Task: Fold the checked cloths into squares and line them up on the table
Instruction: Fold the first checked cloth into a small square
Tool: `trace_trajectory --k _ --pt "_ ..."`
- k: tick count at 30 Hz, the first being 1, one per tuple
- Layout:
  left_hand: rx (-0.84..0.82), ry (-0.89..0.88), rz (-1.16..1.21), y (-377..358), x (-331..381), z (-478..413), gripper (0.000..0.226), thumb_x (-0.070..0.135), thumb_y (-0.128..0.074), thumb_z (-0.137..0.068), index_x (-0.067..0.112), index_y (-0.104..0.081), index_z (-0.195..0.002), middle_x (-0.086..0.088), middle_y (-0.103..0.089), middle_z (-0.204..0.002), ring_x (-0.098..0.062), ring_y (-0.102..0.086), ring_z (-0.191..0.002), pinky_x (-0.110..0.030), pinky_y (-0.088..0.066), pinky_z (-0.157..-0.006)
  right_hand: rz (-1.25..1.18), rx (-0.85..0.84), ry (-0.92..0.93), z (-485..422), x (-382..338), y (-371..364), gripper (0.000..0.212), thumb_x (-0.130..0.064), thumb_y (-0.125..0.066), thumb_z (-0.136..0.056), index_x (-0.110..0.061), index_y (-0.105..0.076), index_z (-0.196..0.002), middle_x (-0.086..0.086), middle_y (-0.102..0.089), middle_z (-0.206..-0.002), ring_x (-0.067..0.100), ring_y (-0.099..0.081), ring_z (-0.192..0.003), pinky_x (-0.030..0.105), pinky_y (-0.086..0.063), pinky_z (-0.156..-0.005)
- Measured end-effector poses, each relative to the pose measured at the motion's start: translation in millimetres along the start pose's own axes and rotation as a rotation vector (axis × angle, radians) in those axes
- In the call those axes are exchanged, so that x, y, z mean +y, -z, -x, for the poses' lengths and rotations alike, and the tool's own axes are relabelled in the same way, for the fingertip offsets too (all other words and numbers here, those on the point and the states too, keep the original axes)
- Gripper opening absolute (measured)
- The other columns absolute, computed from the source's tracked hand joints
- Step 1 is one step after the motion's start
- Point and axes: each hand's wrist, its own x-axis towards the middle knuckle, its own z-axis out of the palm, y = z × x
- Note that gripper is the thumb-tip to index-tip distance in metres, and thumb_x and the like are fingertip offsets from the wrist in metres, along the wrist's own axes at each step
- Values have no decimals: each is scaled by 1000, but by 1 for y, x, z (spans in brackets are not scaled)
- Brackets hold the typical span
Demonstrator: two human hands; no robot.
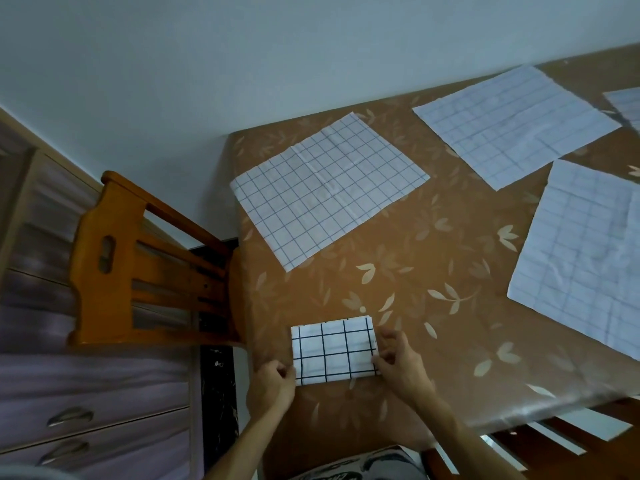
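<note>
A small folded checked cloth (332,349), white with dark grid lines, lies near the table's front left corner. My left hand (272,384) pinches its lower left corner. My right hand (398,363) pinches its right edge. Three larger checked cloths lie flat and unfolded farther back: one in the middle (327,188), one at the back right (512,123), one at the right edge (581,254). A corner of another cloth (627,105) shows at the far right.
The table (433,271) wears a brown leaf-patterned cover. A wooden chair (138,261) stands against its left side. A chest of drawers (86,393) is at the left. Another chair's slats (554,441) show at the bottom right.
</note>
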Motion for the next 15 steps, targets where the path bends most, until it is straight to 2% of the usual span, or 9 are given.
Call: trace_trajectory --k 2,4,7,9,13,15 --pt "60 -43 -88 3 3 5 13 39 -63 -93 27 -59 -91 11 -59 -83 -9 -61 -75 -29 -57 -69 -11 -6 -32 -1 0 -1 43 -16 -66 -90 -20 -44 -127 -4 -69 -97 12 -67 -90 33 -60 -79" --pt "188 -272 -180 3 4 7 15 30 -68 -89 28 -55 -95 9 -56 -94 -10 -59 -82 -24 -55 -67 -10 -12 -38 -1 -1 -1 41 -16 -65 -91 -19 -45 -126 -3 -68 -99 10 -66 -89 26 -58 -76" --pt "223 -717 -341 -6 9 3 48 11 -78 -73 23 -61 -117 -2 -57 -121 -20 -59 -107 -30 -57 -82 0 -4 -36 -1 -2 -2 37 -17 -64 -92 -18 -46 -124 -5 -67 -98 7 -65 -88 19 -55 -70" --pt "159 -899 -475 -14 16 -2 65 4 -79 -65 20 -60 -125 -8 -56 -135 -25 -57 -120 -35 -55 -92 11 -4 -39 -2 -2 -3 35 -17 -63 -92 -17 -47 -123 -6 -67 -97 6 -64 -88 20 -55 -70" --pt "33 -843 -569 -23 18 -9 76 15 -79 -69 19 -50 -140 -10 -45 -151 -27 -51 -133 -39 -47 -104 75 -12 -21 0 -4 -9 26 -17 -57 -95 -18 -46 -120 -2 -66 -105 16 -66 -97 31 -59 -81" --pt "0 -822 -603 -22 19 -7 76 25 -75 -77 18 -44 -146 -12 -34 -158 -29 -42 -140 -40 -36 -111 288 118 109 2 -7 -14 28 -19 -54 -96 -17 -48 -122 2 -59 -118 19 -59 -105 30 -55 -87"
